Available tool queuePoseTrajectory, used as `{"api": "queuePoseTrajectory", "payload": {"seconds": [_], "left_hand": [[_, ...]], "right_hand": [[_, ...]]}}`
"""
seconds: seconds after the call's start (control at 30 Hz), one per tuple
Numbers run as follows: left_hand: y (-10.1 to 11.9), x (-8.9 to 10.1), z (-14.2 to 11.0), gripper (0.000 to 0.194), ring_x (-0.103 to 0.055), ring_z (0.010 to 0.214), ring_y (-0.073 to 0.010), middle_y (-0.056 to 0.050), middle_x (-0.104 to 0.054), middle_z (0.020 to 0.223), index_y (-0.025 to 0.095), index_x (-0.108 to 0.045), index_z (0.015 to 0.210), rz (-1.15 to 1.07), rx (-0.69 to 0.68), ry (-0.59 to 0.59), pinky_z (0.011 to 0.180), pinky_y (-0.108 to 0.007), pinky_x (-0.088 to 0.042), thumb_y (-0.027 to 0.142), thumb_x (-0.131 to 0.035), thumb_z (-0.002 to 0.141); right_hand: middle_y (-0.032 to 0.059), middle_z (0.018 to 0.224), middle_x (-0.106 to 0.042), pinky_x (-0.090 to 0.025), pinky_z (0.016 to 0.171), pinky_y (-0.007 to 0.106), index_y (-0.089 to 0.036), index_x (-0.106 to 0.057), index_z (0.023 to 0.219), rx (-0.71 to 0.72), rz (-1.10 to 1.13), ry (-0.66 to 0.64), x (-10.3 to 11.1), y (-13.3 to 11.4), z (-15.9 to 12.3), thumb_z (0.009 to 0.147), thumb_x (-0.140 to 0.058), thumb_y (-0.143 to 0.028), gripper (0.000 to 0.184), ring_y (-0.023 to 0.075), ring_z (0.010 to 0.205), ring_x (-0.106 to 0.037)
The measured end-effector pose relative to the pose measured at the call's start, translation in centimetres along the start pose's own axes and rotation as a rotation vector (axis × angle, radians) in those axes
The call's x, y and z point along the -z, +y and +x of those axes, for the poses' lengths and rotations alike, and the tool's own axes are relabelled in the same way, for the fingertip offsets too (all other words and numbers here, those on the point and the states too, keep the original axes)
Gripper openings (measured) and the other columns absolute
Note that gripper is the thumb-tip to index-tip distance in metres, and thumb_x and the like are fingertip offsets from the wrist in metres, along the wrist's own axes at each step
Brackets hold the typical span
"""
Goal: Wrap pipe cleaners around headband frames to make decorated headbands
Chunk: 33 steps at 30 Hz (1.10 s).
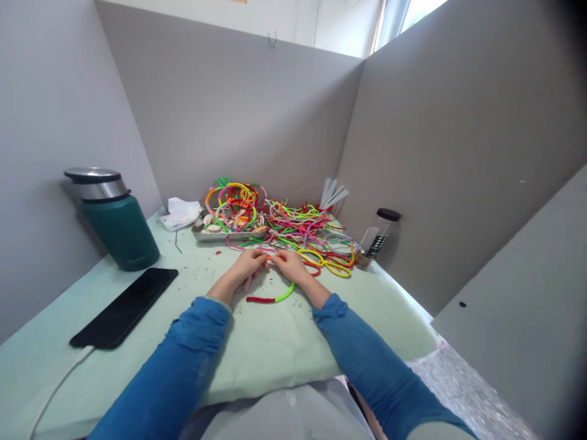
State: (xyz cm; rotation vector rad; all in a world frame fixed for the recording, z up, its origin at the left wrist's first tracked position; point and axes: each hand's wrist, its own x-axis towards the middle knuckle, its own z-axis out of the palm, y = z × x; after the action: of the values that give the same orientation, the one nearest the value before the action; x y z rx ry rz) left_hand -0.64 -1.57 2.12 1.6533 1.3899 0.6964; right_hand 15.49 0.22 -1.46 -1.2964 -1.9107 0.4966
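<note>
My left hand (pixel 250 264) and my right hand (pixel 288 266) are close together over the middle of the table, fingers pinched. Between the fingertips shows a short orange stretch of pipe cleaner (pixel 268 258). From below my right hand a coiled pipe cleaner strip (pixel 280 298) curves out, bright green and then dark red, resting on the table. A pink fuzzy piece (pixel 247 283) sits under my left hand, partly hidden. Beyond my right hand lie yellow pipe cleaner loops (pixel 337 269) and a red one (pixel 313 269).
Behind the hands are a metal tray (pixel 229 235) with colourful pipe cleaner rings and a heap of loose pipe cleaners (pixel 302 223). A teal bottle (pixel 120 229) and a phone (pixel 126 308) on a cable are left; a clear bottle (pixel 380 237) is right. Grey partitions (pixel 238 104) enclose the table.
</note>
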Motion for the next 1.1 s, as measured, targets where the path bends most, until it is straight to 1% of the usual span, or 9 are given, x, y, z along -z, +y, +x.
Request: {"api": "queuePoseTrajectory", "payload": {"seconds": [0.13,0.3,0.5,0.83,1.1], "left_hand": [[-0.13,-0.02,0.12,0.023,-0.031,0.023,-0.0068,0.006,-0.043,0.040,0.013,-0.062,0.088,-0.004,0.007,0.003,0.025,-0.019,-0.028,0.029,-0.045,0.083],[-0.26,-0.02,0.21,0.022,-0.032,0.024,-0.0063,0.005,-0.046,0.043,0.014,-0.061,0.090,-0.010,-0.001,0.007,0.026,-0.018,-0.029,0.028,-0.045,0.084],[0.14,-0.07,-0.11,0.024,-0.031,0.022,-0.0077,0.006,-0.044,0.043,0.014,-0.060,0.093,-0.011,-0.005,-0.001,0.023,-0.020,-0.028,0.028,-0.042,0.084],[0.50,-0.14,-0.29,0.024,-0.032,0.023,-0.0082,0.005,-0.045,0.044,0.013,-0.060,0.092,0.024,-0.003,0.006,0.025,-0.021,-0.029,0.023,-0.041,0.083],[-0.09,-0.02,0.10,0.025,-0.032,0.021,-0.0087,0.006,-0.042,0.042,0.013,-0.060,0.089,0.054,-0.007,-0.011,0.025,-0.022,-0.029,0.026,-0.040,0.084]], "right_hand": [[-0.0005,0.062,-0.061,-0.029,0.052,0.021,-0.016,-0.065,0.070,-0.003,0.003,0.000,-0.01,0.01,0.01,0.081,-0.051,-0.038,0.029,0.0115,0.057,-0.049],[-0.0008,0.061,-0.060,-0.030,0.051,0.021,-0.016,-0.065,0.070,-0.006,0.008,0.000,-0.04,0.03,0.02,0.081,-0.051,-0.040,0.030,0.0117,0.057,-0.049],[-0.0006,0.060,-0.060,-0.029,0.052,0.021,-0.016,-0.065,0.069,-0.004,0.009,0.001,-0.05,0.05,0.01,0.081,-0.051,-0.038,0.029,0.0115,0.057,-0.048],[-0.0010,0.060,-0.058,-0.028,0.051,0.021,-0.016,-0.064,0.070,-0.008,0.008,-0.019,0.01,-0.02,0.00,0.081,-0.051,-0.037,0.027,0.0114,0.056,-0.048],[-0.0004,0.061,-0.060,-0.029,0.051,0.021,-0.016,-0.064,0.071,-0.007,-0.007,-0.031,0.12,-0.18,-0.09,0.081,-0.050,-0.036,0.027,0.0115,0.057,-0.047]]}}
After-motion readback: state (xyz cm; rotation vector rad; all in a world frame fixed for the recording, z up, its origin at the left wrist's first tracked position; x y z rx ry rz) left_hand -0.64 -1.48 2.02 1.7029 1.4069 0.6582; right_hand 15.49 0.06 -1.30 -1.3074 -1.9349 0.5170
